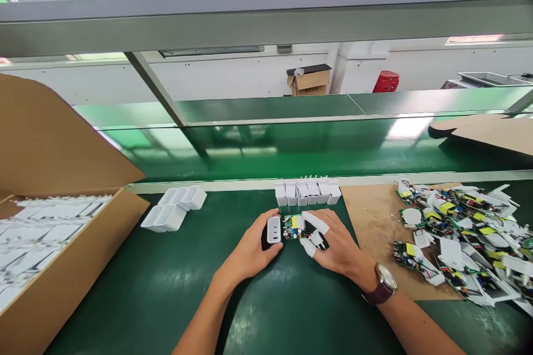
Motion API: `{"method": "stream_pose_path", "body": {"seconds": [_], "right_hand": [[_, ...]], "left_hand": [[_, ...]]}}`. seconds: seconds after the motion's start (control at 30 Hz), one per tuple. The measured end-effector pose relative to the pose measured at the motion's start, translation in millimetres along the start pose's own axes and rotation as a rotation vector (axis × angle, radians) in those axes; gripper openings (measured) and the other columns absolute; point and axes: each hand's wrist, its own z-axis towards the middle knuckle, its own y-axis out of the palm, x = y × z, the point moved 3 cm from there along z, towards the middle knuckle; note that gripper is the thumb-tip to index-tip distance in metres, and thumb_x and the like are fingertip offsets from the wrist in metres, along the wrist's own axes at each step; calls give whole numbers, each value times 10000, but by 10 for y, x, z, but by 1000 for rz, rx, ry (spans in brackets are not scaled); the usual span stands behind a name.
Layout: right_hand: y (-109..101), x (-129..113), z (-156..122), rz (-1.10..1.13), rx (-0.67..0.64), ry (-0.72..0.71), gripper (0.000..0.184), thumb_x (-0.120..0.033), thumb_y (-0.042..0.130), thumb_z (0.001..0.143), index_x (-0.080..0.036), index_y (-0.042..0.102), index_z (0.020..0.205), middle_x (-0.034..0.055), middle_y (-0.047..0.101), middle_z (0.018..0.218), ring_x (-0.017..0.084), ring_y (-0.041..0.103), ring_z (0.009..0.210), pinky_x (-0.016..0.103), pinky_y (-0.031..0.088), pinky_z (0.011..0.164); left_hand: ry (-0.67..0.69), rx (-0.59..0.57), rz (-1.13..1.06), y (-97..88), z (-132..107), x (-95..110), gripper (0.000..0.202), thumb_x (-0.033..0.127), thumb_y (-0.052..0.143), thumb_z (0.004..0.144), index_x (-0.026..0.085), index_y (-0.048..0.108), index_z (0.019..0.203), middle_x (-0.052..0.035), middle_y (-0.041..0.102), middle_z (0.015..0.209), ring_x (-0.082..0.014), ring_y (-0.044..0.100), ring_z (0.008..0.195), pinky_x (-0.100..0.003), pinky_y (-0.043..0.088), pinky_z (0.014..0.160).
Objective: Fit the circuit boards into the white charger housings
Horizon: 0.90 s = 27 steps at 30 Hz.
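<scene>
My left hand (pixel 249 248) is closed around a small white charger housing (pixel 273 231), its face with slot openings turned up. Just to the right, my right hand (pixel 342 245) grips a green circuit board (pixel 292 227) with a yellow component on it. White covers wrap some of the right fingertips, and a watch (pixel 386 279) is on that wrist. Board and housing are close together; I cannot tell whether they touch. Beyond the hands stands a row of several white housings (pixel 307 193).
Several open white shells (pixel 170 216) sit at left, near a cardboard box (pixel 97 244) filled with white parts. On the right, a heap of circuit boards with white pieces (pixel 466 233) covers part of a brown cardboard sheet (pixel 366 216). A metal beam (pixel 266 16) crosses overhead.
</scene>
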Motion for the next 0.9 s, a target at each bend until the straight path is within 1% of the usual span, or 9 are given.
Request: {"method": "stream_pose_path", "body": {"seconds": [0.07, 0.13, 0.23, 0.33, 0.43, 0.53, 0.67, 0.83, 0.9], "right_hand": [[-12, -61, -6, -22, 64, -37, 642, -140, 598, 933, -218, 379, 1532, 129, 683, 1258, 284, 634, 1108, 468, 573, 914], [-4, -103, -24, -63, 77, -65, 680, -118, 580, 940, -207, 336, 1569, 139, 674, 1297, 285, 630, 1133, 473, 571, 935], [29, -129, -56, -125, 14, -91, 707, -94, 543, 935, -161, 302, 1596, 163, 654, 1347, 298, 615, 1152, 500, 556, 972], [42, -145, -72, -164, -31, -121, 729, -79, 521, 916, -114, 280, 1602, 181, 643, 1364, 313, 599, 1160, 514, 545, 985], [34, -166, -61, -194, -40, -134, 736, -60, 504, 907, -95, 266, 1603, 185, 640, 1365, 318, 585, 1155, 513, 539, 986], [28, -196, -39, -234, -64, -142, 723, -61, 502, 908, -61, 270, 1593, 200, 636, 1360, 332, 570, 1163, 523, 531, 990], [9, -234, -16, -282, -79, -141, 707, -77, 477, 921, -55, 258, 1593, 202, 651, 1318, 330, 579, 1136, 522, 536, 966], [-12, -261, -8, -321, -86, -158, 647, -102, 457, 913, -16, 334, 1543, 214, 649, 1295, 337, 577, 1092, 525, 535, 947], [-13, -263, -8, -329, -83, -163, 635, -103, 456, 899, -8, 364, 1521, 218, 651, 1280, 343, 573, 1074, 528, 537, 934]], "left_hand": [[72, 68, 6, 65, 9, 14, 665, 250, 648, 902, 263, 384, 1512, -118, 582, 1427, -269, 607, 1272, -461, 480, 1126], [147, 130, 31, 109, 10, 34, 663, 236, 641, 918, 289, 370, 1520, -106, 580, 1410, -266, 591, 1291, -470, 480, 1130], [217, 175, 62, 136, 6, 59, 669, 218, 649, 923, 312, 362, 1520, -98, 585, 1381, -267, 583, 1296, -490, 490, 1123], [257, 192, 98, 136, 8, 68, 682, 191, 662, 915, 325, 362, 1513, -100, 576, 1405, -275, 562, 1322, -511, 485, 1132], [261, 190, 125, 139, 14, 63, 707, 175, 657, 920, 325, 330, 1528, -100, 574, 1417, -274, 535, 1349, -518, 466, 1155], [243, 163, 128, 153, 16, 57, 708, 165, 639, 929, 320, 312, 1538, -101, 563, 1428, -271, 507, 1373, -519, 452, 1171], [249, 148, 131, 166, 9, 55, 719, 140, 614, 930, 323, 297, 1548, -92, 568, 1428, -264, 480, 1391, -515, 451, 1173], [256, 151, 171, 173, 16, 39, 681, 135, 603, 925, 312, 343, 1529, -99, 537, 1487, -280, 468, 1411, -527, 460, 1165], [257, 149, 183, 178, 20, 34, 706, 127, 603, 918, 317, 325, 1539, -95, 541, 1490, -280, 472, 1407, -531, 458, 1167]]}}
